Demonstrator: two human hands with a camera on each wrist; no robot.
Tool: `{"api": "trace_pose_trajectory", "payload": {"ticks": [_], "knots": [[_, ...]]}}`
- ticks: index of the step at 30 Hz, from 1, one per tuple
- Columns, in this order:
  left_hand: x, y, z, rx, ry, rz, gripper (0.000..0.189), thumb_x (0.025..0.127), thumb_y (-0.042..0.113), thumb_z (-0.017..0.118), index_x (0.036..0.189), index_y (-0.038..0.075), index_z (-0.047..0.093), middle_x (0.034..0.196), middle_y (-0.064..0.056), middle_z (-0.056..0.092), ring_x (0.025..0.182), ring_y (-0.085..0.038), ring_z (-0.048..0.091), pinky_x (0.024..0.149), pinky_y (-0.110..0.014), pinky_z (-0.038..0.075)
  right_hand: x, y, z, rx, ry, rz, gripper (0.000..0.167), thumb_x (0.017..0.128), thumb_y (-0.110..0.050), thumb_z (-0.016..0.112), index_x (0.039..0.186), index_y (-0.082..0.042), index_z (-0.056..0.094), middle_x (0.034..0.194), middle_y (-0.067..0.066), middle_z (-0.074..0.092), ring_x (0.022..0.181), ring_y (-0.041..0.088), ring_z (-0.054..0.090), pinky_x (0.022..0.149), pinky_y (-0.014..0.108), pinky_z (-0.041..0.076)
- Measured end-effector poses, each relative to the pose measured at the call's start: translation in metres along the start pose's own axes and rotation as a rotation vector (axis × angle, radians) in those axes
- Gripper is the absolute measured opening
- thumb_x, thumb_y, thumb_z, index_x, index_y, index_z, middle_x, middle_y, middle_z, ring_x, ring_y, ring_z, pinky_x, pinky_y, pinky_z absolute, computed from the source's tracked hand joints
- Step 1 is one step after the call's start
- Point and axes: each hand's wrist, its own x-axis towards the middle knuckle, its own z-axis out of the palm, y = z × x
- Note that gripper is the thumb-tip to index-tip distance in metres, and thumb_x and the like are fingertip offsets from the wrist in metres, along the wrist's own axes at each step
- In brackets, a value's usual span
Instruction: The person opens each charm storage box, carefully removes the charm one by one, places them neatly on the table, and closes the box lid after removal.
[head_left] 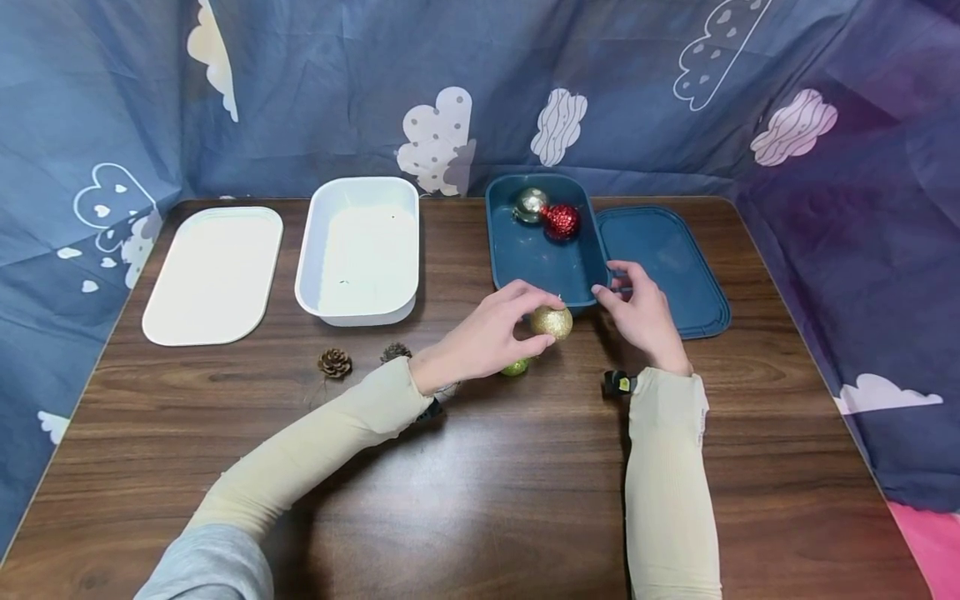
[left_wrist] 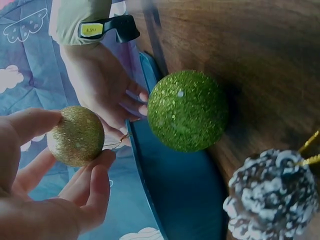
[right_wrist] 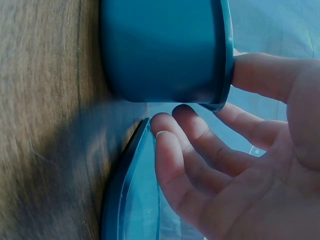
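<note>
A glittery gold ball ornament (head_left: 553,323) is pinched between the thumb and fingers of my left hand (head_left: 483,335), just in front of the blue container (head_left: 528,262). My right hand (head_left: 648,318) grips that container's front right corner, thumb at the rim, as the right wrist view shows. Inside the container, toward the back, lie a shiny pale gold ball ornament (head_left: 531,202) and a red ball ornament (head_left: 562,222). Partly hidden below my left hand, a green glitter ball ornament (left_wrist: 187,111) rests on the table. A white-tipped pinecone (left_wrist: 272,197) is near it.
A white container (head_left: 360,250) stands left of the blue one, with a white lid (head_left: 213,275) flat at the far left. The blue lid (head_left: 667,271) lies right of the blue container. A brown pinecone (head_left: 334,363) sits on the wooden table (head_left: 510,492). A cloud-patterned cloth (head_left: 315,100) hangs behind.
</note>
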Motion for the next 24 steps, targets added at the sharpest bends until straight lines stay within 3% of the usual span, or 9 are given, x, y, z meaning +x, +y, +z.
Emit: {"api": "trace_pose_trajectory", "payload": {"ticks": [8,24], "knots": [[-0.002,0.001,0.009,0.056,-0.043,-0.025,0.037,0.094,0.023,0.061,0.131,0.021,0.056,0.121,-0.004,0.054,0.106,-0.013,0.053,0.091,-0.027,0.05,0.0,0.0,-0.001,0.001,-0.001,-0.001,0.058,0.097,-0.038,0.053,0.145,-0.01,0.038,0.127,0.021,0.051,0.107,0.034,0.052,0.088,0.05,0.045],[0.0,0.006,0.022,0.096,-0.133,-0.049,0.038,0.093,0.018,0.062,0.131,0.017,0.056,0.123,-0.006,0.048,0.108,-0.013,0.056,0.094,-0.025,0.05,0.0,0.0,-0.001,0.003,-0.003,-0.006,0.057,0.097,-0.039,0.053,0.145,-0.011,0.038,0.126,0.021,0.051,0.107,0.034,0.053,0.086,0.048,0.045]]}}
